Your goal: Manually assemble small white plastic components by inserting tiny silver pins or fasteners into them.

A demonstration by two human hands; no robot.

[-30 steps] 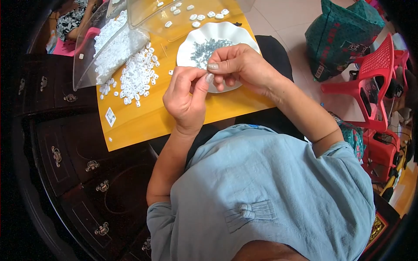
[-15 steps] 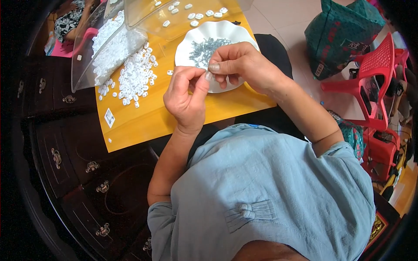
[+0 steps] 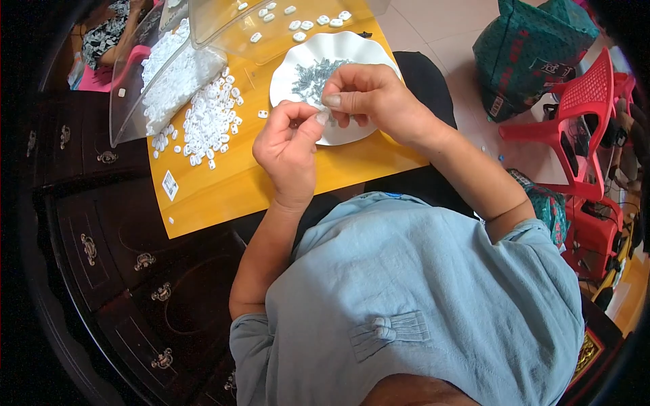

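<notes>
My left hand [image 3: 290, 145] and my right hand [image 3: 369, 100] meet fingertip to fingertip over the near edge of a white scalloped plate [image 3: 292, 59]. Between the fingers is a small white piece, mostly hidden, so I cannot tell which hand grips it. The plate carries a heap of small grey metal pieces [image 3: 313, 78]. Left of my hands lies a pile of small white plastic pieces [image 3: 208, 122] on a yellow board [image 3: 223, 193].
A clear plastic bag [image 3: 162, 74] of white pieces lies at the board's far left. A clear tray [image 3: 271, 24] with a few white pieces sits behind the plate. Dark carved drawers [image 3: 115, 257] stand to the left. A red plastic chair [image 3: 575, 115] and a green bag [image 3: 535, 54] are on the right.
Both hands stay together over the plate's edge. The fingertips have shifted slightly against each other around the small piece.
</notes>
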